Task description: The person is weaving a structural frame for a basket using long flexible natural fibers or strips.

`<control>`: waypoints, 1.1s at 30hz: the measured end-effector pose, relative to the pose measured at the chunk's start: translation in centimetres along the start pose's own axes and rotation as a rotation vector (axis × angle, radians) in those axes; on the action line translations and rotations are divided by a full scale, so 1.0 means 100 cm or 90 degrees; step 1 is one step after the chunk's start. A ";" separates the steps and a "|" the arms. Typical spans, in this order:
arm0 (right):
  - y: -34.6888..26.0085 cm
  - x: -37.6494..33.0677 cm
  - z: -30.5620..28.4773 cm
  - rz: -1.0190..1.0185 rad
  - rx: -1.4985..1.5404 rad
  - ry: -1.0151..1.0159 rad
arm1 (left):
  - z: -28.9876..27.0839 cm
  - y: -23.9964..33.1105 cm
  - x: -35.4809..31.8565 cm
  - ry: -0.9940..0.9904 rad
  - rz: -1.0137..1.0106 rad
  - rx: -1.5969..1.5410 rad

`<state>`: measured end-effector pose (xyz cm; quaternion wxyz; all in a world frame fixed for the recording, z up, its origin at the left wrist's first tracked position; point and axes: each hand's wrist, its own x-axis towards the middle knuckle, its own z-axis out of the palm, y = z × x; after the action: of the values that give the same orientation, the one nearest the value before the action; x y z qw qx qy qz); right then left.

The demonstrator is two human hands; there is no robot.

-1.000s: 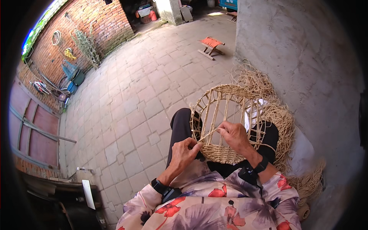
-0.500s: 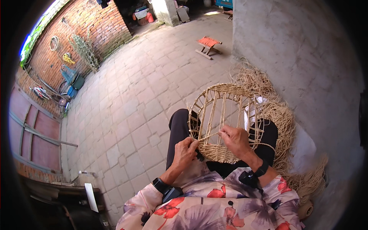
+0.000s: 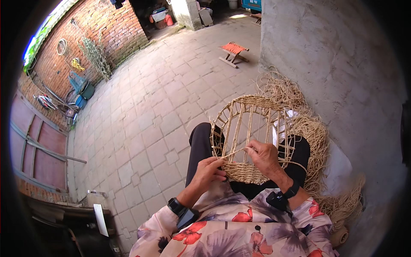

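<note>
A half-woven basket (image 3: 246,172) of tan twisted cord rests across my lap and knees. Its near end is densely woven, while long open strands span the middle to a woven far rim. My left hand (image 3: 208,172) pinches the basket's left edge, where a cord meets the weave. A short length of that cord (image 3: 234,153) runs taut to my right hand (image 3: 263,157), whose thumb and forefinger grip it above the open strands. The fingertips partly cover the cord's ends.
Heaped loose cord (image 3: 310,141) lies right of my knee, against a grey wall (image 3: 334,55). A roll of cord (image 3: 339,235) sits at the lower right. A folding stool (image 3: 233,51) with an orange seat stands ahead on the paving (image 3: 145,115). A metal door (image 3: 40,141) is at left.
My left hand has turned slightly and its lower fingers have shifted at the basket's edge. My right hand keeps its pinch on the cord, almost in the same place.
</note>
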<state>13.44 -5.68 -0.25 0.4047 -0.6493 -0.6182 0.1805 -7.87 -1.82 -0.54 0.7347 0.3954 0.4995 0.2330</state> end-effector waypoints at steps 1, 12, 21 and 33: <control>0.000 0.000 -0.001 0.000 0.001 0.001 | -0.002 0.002 -0.007 0.046 0.047 -0.018; -0.063 0.019 -0.007 0.018 0.341 -0.233 | -0.009 -0.015 0.002 0.185 0.537 0.397; 0.054 0.088 -0.164 0.033 -0.830 -0.153 | -0.004 -0.014 -0.001 0.143 0.229 0.000; -0.074 0.107 -0.118 -0.126 0.136 -0.126 | -0.005 -0.026 0.007 0.200 0.250 -0.026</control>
<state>19.10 0.21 15.30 0.4244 -0.5176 -0.6932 0.2672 -8.16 -2.66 -3.09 0.5967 0.4286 0.5166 0.4398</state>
